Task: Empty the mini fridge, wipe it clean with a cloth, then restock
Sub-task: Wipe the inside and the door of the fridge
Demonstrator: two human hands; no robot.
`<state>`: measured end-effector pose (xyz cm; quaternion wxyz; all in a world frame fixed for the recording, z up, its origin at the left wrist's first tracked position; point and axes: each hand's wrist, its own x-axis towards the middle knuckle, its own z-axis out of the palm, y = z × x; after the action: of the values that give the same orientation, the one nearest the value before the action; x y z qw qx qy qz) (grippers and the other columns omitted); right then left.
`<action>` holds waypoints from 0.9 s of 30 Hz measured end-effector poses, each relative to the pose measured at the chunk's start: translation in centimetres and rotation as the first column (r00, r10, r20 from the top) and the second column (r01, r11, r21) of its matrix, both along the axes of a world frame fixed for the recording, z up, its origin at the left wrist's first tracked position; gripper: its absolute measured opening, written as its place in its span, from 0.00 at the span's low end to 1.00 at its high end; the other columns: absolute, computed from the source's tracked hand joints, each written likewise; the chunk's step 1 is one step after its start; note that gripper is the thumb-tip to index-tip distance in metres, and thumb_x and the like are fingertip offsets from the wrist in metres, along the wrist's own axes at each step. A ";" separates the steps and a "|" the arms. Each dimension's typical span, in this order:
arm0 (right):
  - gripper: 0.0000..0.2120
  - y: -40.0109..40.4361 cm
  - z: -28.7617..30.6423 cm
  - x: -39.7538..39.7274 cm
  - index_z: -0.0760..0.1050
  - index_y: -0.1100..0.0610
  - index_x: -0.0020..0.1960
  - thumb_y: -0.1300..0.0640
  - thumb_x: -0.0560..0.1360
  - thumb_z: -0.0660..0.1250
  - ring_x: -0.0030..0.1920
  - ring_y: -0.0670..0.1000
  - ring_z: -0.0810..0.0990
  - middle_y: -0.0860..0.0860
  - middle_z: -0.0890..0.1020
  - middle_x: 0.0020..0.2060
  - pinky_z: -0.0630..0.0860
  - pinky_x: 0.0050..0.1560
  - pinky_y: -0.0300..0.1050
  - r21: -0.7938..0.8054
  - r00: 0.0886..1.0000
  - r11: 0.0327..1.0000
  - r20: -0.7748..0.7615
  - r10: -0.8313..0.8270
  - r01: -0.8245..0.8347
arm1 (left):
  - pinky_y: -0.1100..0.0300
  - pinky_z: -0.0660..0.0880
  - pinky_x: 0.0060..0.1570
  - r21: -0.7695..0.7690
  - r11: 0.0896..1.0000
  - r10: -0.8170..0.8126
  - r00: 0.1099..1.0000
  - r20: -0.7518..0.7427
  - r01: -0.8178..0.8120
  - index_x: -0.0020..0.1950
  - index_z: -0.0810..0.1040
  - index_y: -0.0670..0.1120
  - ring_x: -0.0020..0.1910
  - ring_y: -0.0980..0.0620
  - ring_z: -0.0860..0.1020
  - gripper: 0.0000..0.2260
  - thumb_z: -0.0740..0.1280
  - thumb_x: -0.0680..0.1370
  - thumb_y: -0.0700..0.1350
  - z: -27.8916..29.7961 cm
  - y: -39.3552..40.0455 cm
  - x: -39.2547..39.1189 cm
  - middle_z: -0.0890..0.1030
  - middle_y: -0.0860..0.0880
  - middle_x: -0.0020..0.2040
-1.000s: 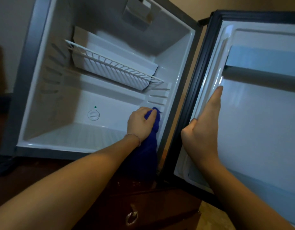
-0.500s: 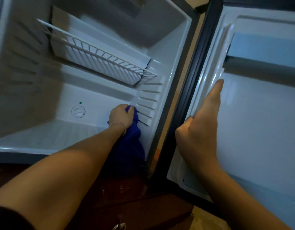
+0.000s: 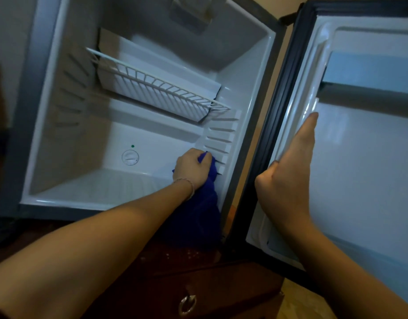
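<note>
The mini fridge (image 3: 67,111) stands open with nothing stored inside. My left hand (image 3: 192,168) grips a dark blue cloth (image 3: 198,217) and holds it against the lower right inner wall, by the shelf ribs. The rest of the cloth hangs down over the fridge's front edge. My right hand (image 3: 290,178) holds the inner edge of the open door (image 3: 364,157), thumb straight up along the door liner, fingers hidden behind the edge.
A white wire shelf (image 3: 157,88) sits tilted in the upper half of the fridge. A round thermostat dial (image 3: 130,157) is on the back wall. The fridge rests on a dark wooden cabinet (image 3: 210,284) with a metal ring pull (image 3: 187,303).
My left hand with the cloth has moved deeper into the fridge along the right wall. The right hand keeps its hold on the door. The camera view has shifted.
</note>
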<state>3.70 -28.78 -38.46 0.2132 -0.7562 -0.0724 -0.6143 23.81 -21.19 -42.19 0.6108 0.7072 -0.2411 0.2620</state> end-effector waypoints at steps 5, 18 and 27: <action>0.47 0.2 0.1 -0.1 0.40 0.60 0.82 0.80 0.69 0.58 0.78 0.41 0.42 0.53 0.45 0.82 0.41 0.76 0.30 0.017 1.000 1.000 -0.021 0.008 -0.008 | 0.56 0.73 0.46 0.025 0.999 -0.027 0.996 0.083 0.025 0.39 0.78 0.43 0.39 0.52 0.76 0.18 0.63 0.81 0.54 -0.2 0.0 -2.7 0.76 0.51 0.39; 0.48 -0.5 0.0 0.1 0.39 0.56 0.81 0.80 0.71 0.58 0.80 0.42 0.42 0.50 0.44 0.82 0.42 0.77 0.32 0.015 0.999 1.000 -0.037 0.023 -0.022 | 0.50 0.75 0.50 -0.095 0.993 0.098 0.952 0.289 -0.073 0.44 0.79 0.52 0.51 0.48 0.76 0.11 0.62 0.81 0.55 4.5 -0.7 -5.8 0.78 0.52 0.49; 0.42 -1.0 0.5 0.2 0.38 0.46 0.77 0.68 0.72 0.56 0.75 0.29 0.41 0.38 0.45 0.76 0.43 0.74 0.28 0.034 0.998 0.998 -0.011 0.061 -0.061 | 0.54 0.74 0.46 -0.257 0.961 0.230 0.819 0.525 -0.105 0.48 0.82 0.47 0.50 0.48 0.77 0.13 0.62 0.81 0.53 17.0 -1.2 -5.4 0.81 0.50 0.49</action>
<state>3.87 -29.74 -38.01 0.2450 -0.7536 -0.0839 -0.6042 18.38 -22.40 -25.21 0.5634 0.5497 -0.3129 0.5315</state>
